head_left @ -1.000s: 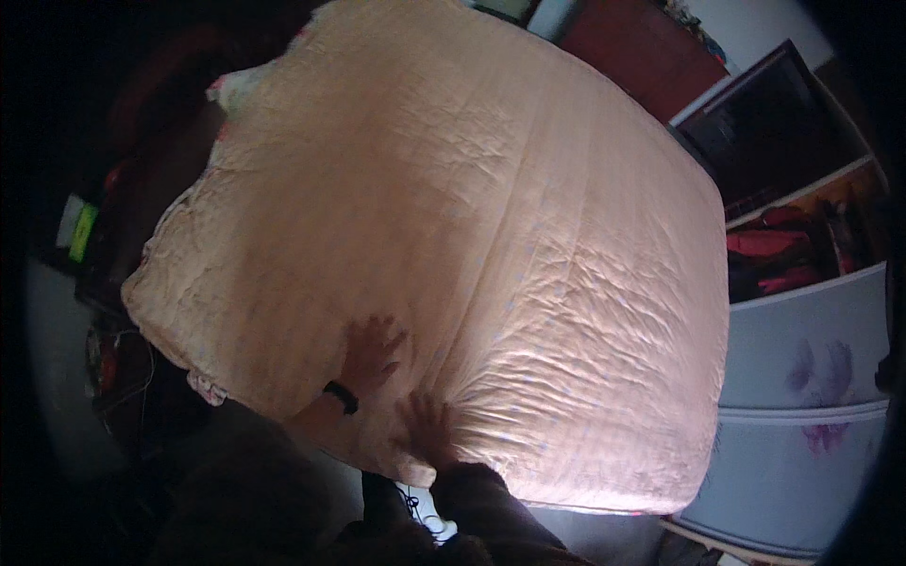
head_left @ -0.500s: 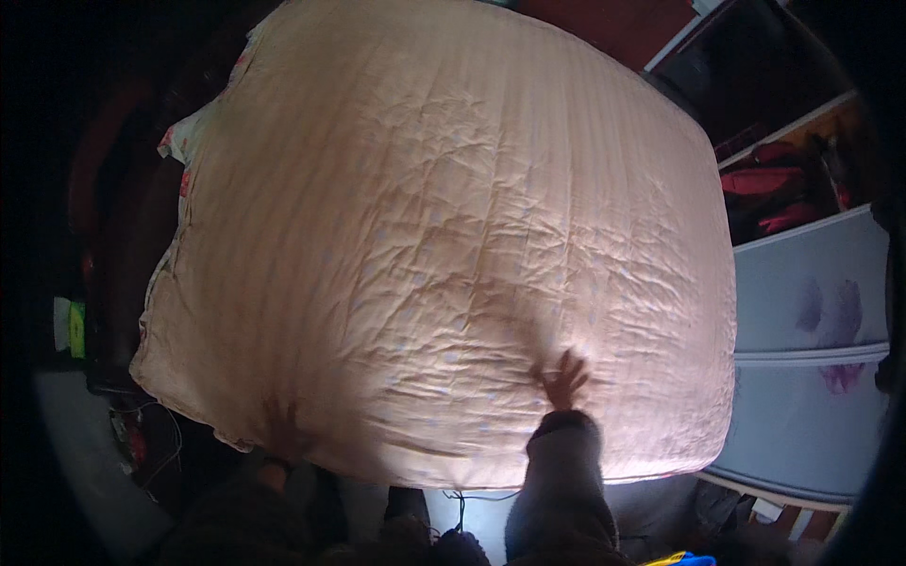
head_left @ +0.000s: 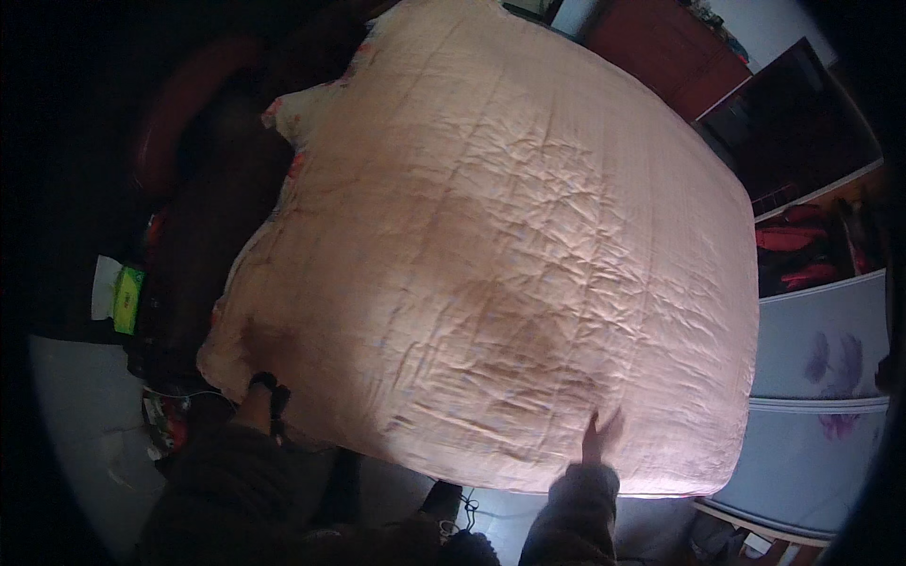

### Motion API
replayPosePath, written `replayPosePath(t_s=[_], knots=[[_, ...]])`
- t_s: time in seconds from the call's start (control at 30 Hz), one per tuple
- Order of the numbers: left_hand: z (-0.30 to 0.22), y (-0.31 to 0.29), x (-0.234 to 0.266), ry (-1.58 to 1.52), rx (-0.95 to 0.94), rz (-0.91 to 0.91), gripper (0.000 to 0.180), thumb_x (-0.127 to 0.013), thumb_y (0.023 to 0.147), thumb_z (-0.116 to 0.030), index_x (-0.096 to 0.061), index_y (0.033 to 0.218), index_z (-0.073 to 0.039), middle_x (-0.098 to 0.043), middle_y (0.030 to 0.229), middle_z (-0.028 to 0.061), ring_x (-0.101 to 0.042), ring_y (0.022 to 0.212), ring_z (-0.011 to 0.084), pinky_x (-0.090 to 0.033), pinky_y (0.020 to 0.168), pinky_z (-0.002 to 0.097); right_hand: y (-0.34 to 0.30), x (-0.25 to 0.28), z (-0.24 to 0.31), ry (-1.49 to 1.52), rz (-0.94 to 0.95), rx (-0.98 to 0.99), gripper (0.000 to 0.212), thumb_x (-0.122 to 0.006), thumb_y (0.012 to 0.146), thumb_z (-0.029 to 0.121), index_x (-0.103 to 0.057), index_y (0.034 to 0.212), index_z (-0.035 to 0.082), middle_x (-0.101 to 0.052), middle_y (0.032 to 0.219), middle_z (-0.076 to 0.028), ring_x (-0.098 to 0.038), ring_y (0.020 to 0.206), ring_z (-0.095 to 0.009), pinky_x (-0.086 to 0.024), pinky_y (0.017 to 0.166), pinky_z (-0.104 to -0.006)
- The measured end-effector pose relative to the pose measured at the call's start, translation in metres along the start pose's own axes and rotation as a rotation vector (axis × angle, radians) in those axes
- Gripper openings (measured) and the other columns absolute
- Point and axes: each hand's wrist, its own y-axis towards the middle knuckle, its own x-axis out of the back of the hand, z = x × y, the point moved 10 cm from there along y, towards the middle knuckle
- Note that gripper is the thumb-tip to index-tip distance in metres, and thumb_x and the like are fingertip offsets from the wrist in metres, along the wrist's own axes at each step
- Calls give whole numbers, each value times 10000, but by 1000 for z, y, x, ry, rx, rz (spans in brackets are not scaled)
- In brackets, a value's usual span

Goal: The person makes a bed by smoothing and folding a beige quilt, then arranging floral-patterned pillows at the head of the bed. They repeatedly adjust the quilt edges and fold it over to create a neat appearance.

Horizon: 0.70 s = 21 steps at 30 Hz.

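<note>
A large peach quilt (head_left: 472, 208) is spread over a bed-sized surface, with many wrinkles through its middle and near part. Its left edge is uneven, and a folded corner there shows a white and red patterned underside (head_left: 294, 113). Near the quilt's lower left corner is my left hand (head_left: 269, 351), shadowed and smeared, with a dark band (head_left: 266, 380) at the wrist. Its fingers cannot be made out. Toward the near right edge, my right hand (head_left: 604, 436) is over the quilt with fingers apart and nothing in them; whether it touches the fabric I cannot tell.
At the right stand grey sliding panels (head_left: 816, 349) with purple flower prints, below an open shelf holding red items (head_left: 795, 250). A dark screen (head_left: 788, 123) and a red cabinet (head_left: 665, 52) are at the far right. A green tissue pack (head_left: 126, 299) lies left. Cables (head_left: 469, 509) hang below.
The view has shifted, so the quilt appears further right. My left hand has moved up along the quilt's left corner; my right hand is now closer to the near edge.
</note>
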Motion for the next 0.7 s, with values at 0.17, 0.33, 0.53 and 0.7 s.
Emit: replayPosePath(t_s=[0.17, 0.33, 0.53, 0.7], knots=[[-3, -3, 26, -217, 68, -15, 811, -659, 750, -439, -319, 1375, -51, -392, 1362, 169, -373, 1260, 317, -333, 1017, 465, -159, -175, 338, 117, 466, 507, 646, -439, 921, 460, -294, 1423, 82, -288, 1464, -155, -255, 1335, -329, -184, 1072, -481], [-36, 25, 69, -405, -108, 37, 785, -660, 765, -395, -311, 1377, -49, -383, 1371, 168, -378, 1250, 319, -344, 1010, 450, -491, -171, 439, 321, 245, 1450, 648, -462, 900, 419, -280, 1429, 92, -205, 1499, -151, -221, 1352, -366, -187, 1026, -625], [-26, 55, 75, 124, -232, 161, 778, -706, 736, -337, -342, 1357, -43, -453, 1293, 196, -455, 1162, 342, -376, 963, 440, -320, -193, 380, 1129, 994, 435, 449, -415, 845, -63, -436, 1287, 9, -523, 1235, -101, -566, 1048, -243, -456, 934, -352], [32, 88, 48, -143, 55, 303, 613, -733, 712, -311, -506, 1198, -14, -528, 1179, 215, -494, 1091, 353, -402, 899, 440, -90, -95, 293, 428, -147, 266, 423, -536, 927, 279, -460, 1259, 28, -535, 1200, -222, -512, 1079, -401, -419, 904, -445]])
